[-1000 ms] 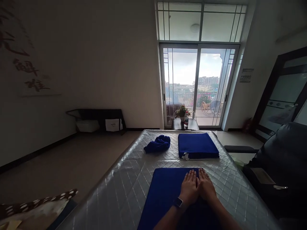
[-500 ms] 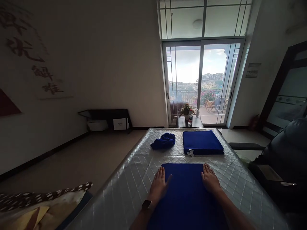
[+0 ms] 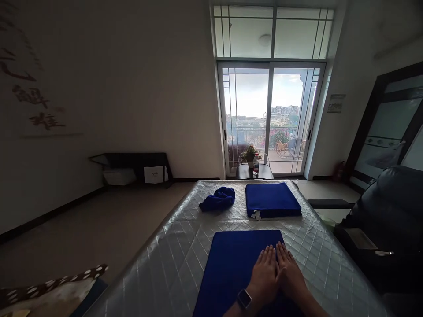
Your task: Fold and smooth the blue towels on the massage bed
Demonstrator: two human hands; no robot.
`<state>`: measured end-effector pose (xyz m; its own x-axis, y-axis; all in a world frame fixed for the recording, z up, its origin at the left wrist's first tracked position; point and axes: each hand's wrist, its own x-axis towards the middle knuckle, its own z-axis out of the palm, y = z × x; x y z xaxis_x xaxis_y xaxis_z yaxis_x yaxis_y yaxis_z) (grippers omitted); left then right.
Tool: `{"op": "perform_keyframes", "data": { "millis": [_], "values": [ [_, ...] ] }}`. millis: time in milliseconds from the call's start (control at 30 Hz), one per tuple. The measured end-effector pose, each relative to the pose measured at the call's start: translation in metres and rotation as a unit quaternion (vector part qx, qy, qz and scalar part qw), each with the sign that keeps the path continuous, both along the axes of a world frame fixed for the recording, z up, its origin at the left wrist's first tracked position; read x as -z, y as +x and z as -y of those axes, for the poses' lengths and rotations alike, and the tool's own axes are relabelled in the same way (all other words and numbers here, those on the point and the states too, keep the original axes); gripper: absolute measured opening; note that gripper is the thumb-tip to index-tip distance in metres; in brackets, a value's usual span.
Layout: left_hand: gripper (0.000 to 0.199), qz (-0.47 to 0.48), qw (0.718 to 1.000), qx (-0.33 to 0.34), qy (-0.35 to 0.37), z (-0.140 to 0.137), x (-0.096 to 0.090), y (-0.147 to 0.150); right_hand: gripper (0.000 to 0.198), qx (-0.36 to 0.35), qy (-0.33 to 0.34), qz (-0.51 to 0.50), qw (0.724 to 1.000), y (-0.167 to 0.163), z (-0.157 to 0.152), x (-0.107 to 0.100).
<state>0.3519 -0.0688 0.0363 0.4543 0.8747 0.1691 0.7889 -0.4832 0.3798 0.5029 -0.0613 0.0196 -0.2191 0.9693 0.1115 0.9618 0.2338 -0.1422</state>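
A flat, folded blue cloth (image 3: 228,264) lies on the silver quilted table cover (image 3: 165,264) close in front of me. My left hand (image 3: 265,270), with a watch on its wrist, rests flat on the cloth toward its right side. Right beside it, touching, my right hand (image 3: 289,266) lies along the cloth's right edge. The fingers of both hands are stretched out and point away from me. Farther off sit a neat stack of folded blue cloth (image 3: 273,199) with white tags and, to its left, a crumpled blue cloth (image 3: 218,199).
A dark armchair (image 3: 393,215) stands to the right of the covered table. Beyond the far edge, a small black table (image 3: 254,172) bears a plant and a bottle before the sliding glass door. A polka-dot fabric (image 3: 59,281) shows at lower left.
My left hand has moved right across the folded cloth, from its left edge to beside my right hand. The right hand stays at the right edge. The view has shifted slightly.
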Motion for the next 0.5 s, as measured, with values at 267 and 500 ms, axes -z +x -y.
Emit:
{"op": "perform_keyframes", "data": {
  "millis": [267, 500],
  "values": [
    [0.074, -0.049, 0.997, -0.067, 0.000, 0.011, 0.003, -0.069, 0.064, 0.036, -0.007, -0.023, 0.999, -0.004, -0.002, -0.002],
    [0.078, -0.084, 0.975, -0.205, -0.017, 0.049, 0.020, -0.174, 0.066, 0.031, -0.018, -0.035, 0.999, -0.004, 0.003, -0.010]
  ]
}}
